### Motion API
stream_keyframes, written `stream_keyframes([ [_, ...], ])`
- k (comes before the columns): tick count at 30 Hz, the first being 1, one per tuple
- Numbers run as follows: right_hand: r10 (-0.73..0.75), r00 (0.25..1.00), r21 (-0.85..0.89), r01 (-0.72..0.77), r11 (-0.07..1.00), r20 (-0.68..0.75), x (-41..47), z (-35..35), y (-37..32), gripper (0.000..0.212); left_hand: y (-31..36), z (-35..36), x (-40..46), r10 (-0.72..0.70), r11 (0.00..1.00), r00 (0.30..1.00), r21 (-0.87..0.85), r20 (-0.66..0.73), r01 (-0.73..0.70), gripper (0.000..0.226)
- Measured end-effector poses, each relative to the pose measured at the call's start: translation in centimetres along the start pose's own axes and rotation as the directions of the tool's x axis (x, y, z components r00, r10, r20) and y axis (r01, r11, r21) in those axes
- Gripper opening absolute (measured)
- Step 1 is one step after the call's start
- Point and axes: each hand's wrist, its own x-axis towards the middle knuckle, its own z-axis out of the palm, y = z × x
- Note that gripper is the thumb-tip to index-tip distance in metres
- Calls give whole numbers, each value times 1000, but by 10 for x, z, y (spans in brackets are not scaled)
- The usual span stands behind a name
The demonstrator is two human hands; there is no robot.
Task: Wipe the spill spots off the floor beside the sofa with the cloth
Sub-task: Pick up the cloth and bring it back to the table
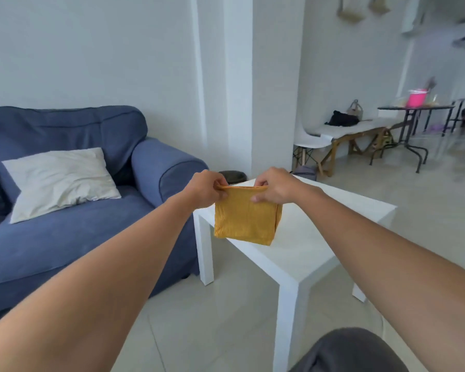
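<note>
Mustard-yellow cloth point(246, 216): folded, hanging in the air above the near corner of the white side table point(306, 237), its upper edge stretched flat between two hands; whether its lower edge is touching the tabletop is not clear.
Left hand point(207, 189): pinching the cloth's upper left corner between thumb and fingers.
Right hand point(275, 186): pinching the upper right corner in the same way, fingers curled shut on the fabric.
Arms: both bare forearms are reaching forward from the bottom corners of the view.
Sofa point(65, 197): blue fabric, sitting to the left of the table, with a pale cushion point(61, 181) leaning on its seat.
Floor point(226, 304): pale glossy tiles are showing between sofa and table; no spots can be made out from here.
Background: a white chair point(306, 138), a wooden bench point(352, 135) and a dark round table point(414, 111) carrying a pink container point(416, 97) are standing far right.
Writing: no brand, label or lettering is readable anywhere.
</note>
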Motion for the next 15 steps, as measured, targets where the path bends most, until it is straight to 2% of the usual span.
stream_keyframes([
  [3, 91, 995, -26, -90, 996, 40, -28, -31, 40, 29, 41, 19, 14, 52, 991, 982, -130, 179, -29, 17],
  [6, 171, 983, 24, -173, 985, 65, -48, -47, 85, 27, 72, 46, 28, 105, 973, 942, -227, 318, -32, 18],
  [9, 219, 968, 84, -230, 970, 121, -56, -43, 114, 23, 80, 72, 37, 104, 961, 918, -278, 383, 7, 17],
  [12, 269, 951, 110, -287, 952, 152, -51, -19, 146, 31, 76, 110, 49, 52, 967, 903, -247, 425, 60, 24],
  [15, 293, 950, 143, -306, 941, 105, -32, 19, 178, 22, 57, 151, 65, -14, 971, 911, -212, 412, 111, 28],
])
